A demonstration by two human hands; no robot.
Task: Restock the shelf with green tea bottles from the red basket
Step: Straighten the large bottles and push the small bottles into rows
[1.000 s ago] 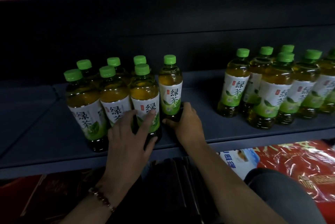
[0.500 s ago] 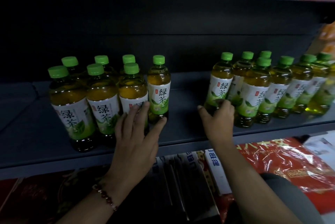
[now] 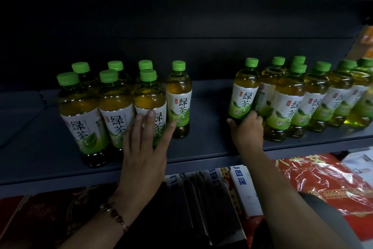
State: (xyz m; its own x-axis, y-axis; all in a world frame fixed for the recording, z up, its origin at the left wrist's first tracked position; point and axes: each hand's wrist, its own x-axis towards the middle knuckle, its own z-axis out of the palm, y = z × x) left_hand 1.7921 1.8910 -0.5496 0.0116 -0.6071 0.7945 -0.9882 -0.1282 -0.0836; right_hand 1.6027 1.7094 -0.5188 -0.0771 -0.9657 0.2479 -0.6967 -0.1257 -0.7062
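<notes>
A person's right hand (image 3: 247, 133) closes its fingers around the base of the leftmost green tea bottle (image 3: 243, 95) in the cluster at 3 o'clock on the dark shelf (image 3: 203, 147). The left hand (image 3: 144, 147), fingers spread flat and gripping nothing, rests against a front bottle (image 3: 150, 103) of the 9 o'clock group (a beaded bracelet (image 3: 115, 216) circles that wrist).

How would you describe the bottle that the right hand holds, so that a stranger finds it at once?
On the dark shelf stand two groups of green tea bottles with a gap between them. Look at the right group: the bottle is its leftmost, beside the gap. It alone leans, and the right hand grips its base.
</notes>
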